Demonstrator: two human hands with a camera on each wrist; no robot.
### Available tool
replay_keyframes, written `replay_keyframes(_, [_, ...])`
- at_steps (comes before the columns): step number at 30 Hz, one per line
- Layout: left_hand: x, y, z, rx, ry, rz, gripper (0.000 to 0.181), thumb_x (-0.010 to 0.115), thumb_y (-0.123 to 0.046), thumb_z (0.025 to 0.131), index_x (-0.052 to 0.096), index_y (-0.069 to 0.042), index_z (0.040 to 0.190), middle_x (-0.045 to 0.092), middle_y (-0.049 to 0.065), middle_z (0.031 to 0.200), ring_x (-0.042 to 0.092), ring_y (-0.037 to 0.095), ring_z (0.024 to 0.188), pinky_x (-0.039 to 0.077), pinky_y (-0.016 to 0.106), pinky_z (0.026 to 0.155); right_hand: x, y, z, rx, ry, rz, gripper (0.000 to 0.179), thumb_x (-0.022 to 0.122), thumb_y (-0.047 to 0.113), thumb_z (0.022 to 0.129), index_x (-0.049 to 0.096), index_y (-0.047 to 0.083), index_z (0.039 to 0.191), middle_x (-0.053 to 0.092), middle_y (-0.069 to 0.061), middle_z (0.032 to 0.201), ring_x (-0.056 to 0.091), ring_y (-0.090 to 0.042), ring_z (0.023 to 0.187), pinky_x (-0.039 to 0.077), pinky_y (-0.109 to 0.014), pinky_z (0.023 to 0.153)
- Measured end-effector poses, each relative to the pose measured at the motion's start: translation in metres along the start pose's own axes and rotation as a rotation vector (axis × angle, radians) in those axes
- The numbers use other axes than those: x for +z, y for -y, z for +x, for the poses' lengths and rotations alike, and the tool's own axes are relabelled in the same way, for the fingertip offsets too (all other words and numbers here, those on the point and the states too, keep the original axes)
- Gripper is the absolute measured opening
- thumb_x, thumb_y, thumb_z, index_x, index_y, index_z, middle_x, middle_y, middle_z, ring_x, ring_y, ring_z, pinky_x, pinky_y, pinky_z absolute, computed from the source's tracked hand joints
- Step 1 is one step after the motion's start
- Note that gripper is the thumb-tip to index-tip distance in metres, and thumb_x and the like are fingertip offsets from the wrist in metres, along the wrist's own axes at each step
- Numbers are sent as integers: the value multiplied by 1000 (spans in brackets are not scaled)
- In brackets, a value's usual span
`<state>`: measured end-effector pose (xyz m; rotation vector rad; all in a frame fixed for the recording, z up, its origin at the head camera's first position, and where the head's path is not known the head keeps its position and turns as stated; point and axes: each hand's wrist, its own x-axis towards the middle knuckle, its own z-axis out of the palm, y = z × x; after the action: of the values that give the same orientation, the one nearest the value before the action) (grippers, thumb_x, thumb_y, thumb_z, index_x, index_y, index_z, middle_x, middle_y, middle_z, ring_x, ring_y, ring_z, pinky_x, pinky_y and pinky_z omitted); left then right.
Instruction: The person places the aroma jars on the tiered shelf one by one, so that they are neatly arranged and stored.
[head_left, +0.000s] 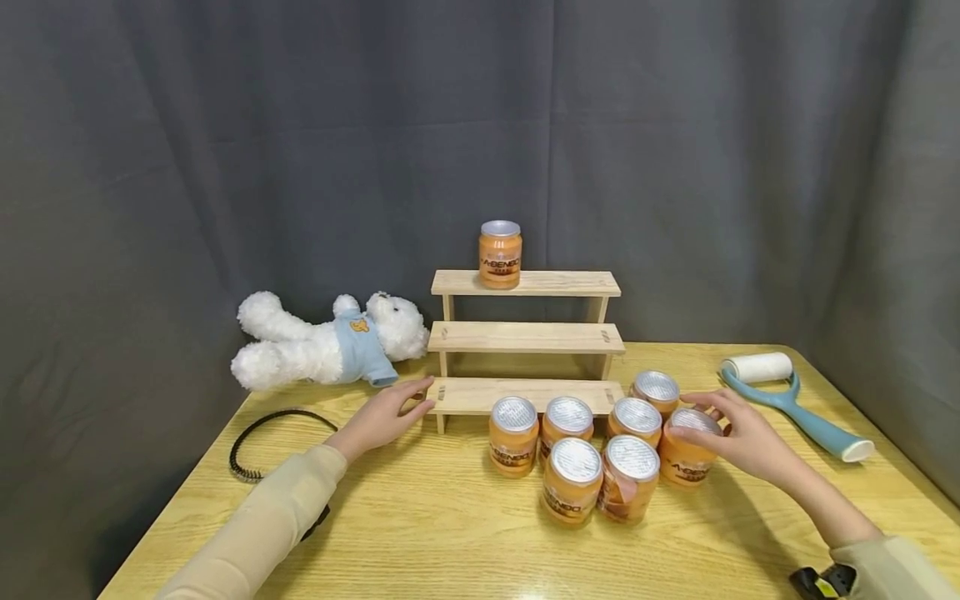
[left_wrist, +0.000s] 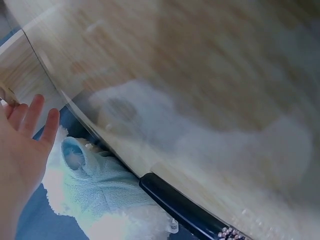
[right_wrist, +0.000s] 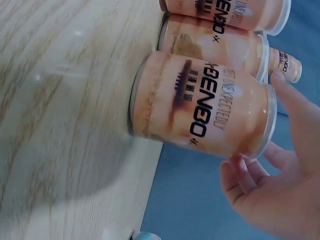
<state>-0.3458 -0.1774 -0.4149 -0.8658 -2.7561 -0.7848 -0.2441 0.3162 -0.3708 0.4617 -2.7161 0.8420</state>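
Observation:
My right hand (head_left: 742, 433) grips an orange can (head_left: 684, 468) with a silver lid by its upper rim, thumb on one side and fingers on the other. In the right wrist view this can (right_wrist: 200, 105) stands upright on the table. Several matching cans (head_left: 572, 492) cluster to its left. My left hand (head_left: 384, 415) is at the left end of the lowest tier of a wooden three-step stand (head_left: 525, 395), fingers loosely extended and fingertips at its edge. One more can (head_left: 500, 258) stands on the top tier.
A white plush bear (head_left: 300, 350) in a blue shirt lies left of the stand. In front of it is a black coiled band (head_left: 234, 454). A blue-handled lint roller (head_left: 806, 412) lies at the right. Dark curtain (head_left: 375, 150) hangs behind the wooden table (head_left: 420, 533).

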Motion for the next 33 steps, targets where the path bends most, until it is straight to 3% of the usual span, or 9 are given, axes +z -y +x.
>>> replay_keyframes(3, [-1, 0, 0, 0, 1, 3, 54, 48, -39, 98, 43, -7, 141, 47, 13, 141, 53, 28, 122, 40, 45, 105, -2, -3, -1, -27, 41, 31, 62, 74, 23, 82, 48, -1, 132, 54, -16, 112, 47, -6, 88, 47, -23, 63])
replay_keyframes(6, [-1, -1, 0, 1, 2, 7, 54, 48, -39, 98, 44, -7, 140, 47, 13, 141, 51, 29, 123, 39, 46, 106, -5, -8, -5, 9, 126, 81, 71, 74, 23, 81, 39, -3, 137, 52, -22, 124, 49, -4, 98, 51, -24, 73])
replay_keyframes(10, [-1, 0, 1, 5, 0, 9, 53, 48, -39, 98, 44, -7, 140, 48, 13, 140, 52, 28, 122, 39, 45, 106, -7, -12, -8, 80, 220, 144, 70, 71, 26, 84, 37, -5, 137, 53, -22, 127, 51, 0, 103, 52, -23, 78])
replay_keyframes(12, [-1, 1, 1, 7, 0, 7, 53, 48, -39, 98, 44, -7, 140, 48, 13, 140, 52, 28, 122, 39, 45, 106, -6, -13, -8, 99, 237, 171, 68, 69, 25, 86, 37, -7, 136, 55, -23, 124, 54, -5, 104, 52, -22, 76])
replay_keyframes(18, [1, 2, 1, 6, -2, 9, 54, 48, -40, 98, 44, -7, 140, 48, 12, 140, 52, 28, 123, 39, 45, 106, -3, -11, -7, 134, 202, 110, 66, 69, 29, 86, 41, -8, 133, 58, -22, 120, 57, -31, 106, 52, -23, 70])
replay_keyframes(27, [2, 2, 3, 10, -6, -1, 54, 48, -38, 98, 43, -6, 141, 46, 12, 142, 52, 28, 123, 39, 45, 106, -5, -5, -6, 132, 111, -36, 66, 76, 37, 77, 53, -6, 121, 65, -16, 106, 63, -30, 94, 52, -24, 64])
replay_keyframes(33, [1, 2, 2, 1, 2, -6, 54, 48, -40, 98, 44, -7, 141, 46, 12, 142, 52, 28, 123, 39, 45, 106, -13, -1, -6, 160, 87, -24, 64, 75, 39, 78, 54, -5, 120, 64, -18, 108, 64, -32, 96, 53, -26, 65])
